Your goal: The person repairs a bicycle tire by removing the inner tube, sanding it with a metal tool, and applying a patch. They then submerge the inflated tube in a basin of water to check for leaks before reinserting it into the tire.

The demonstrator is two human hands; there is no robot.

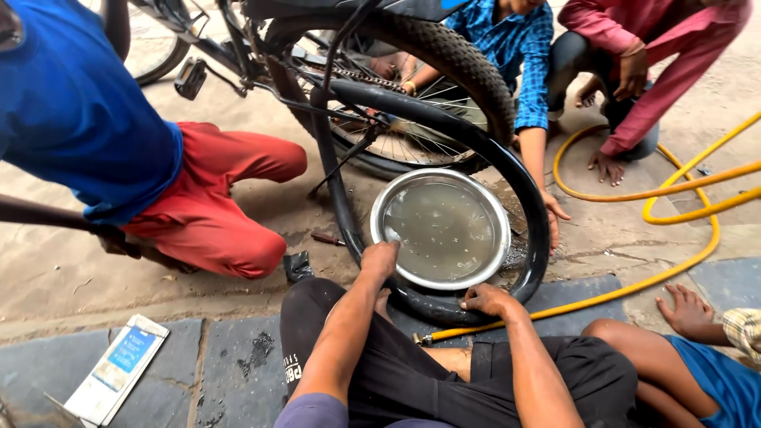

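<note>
While we crouch at the kerb, our left hand (380, 259) presses down on the black rubber inner tube (537, 222) at the near-left rim of the round steel basin of cloudy water (444, 226), fingers curled over the tube and closed on it. Our right hand (485, 300) grips the same tube just beyond the basin's near edge, knuckles up, fingers wrapped round it. The tube forms a long loop that encircles the basin; its long axis runs from our hands away toward the black bicycle wheel (444, 55), where the far end rises against the tyre. The basin sits on the bare ground inside that loop, touching the tube at its near side. A yellow hose (674, 190) curves along the ground to the right, one end reaching the tube near our right hand. Another person's hand (555, 214) rests on the ground just beside the tube's right edge.
</note>
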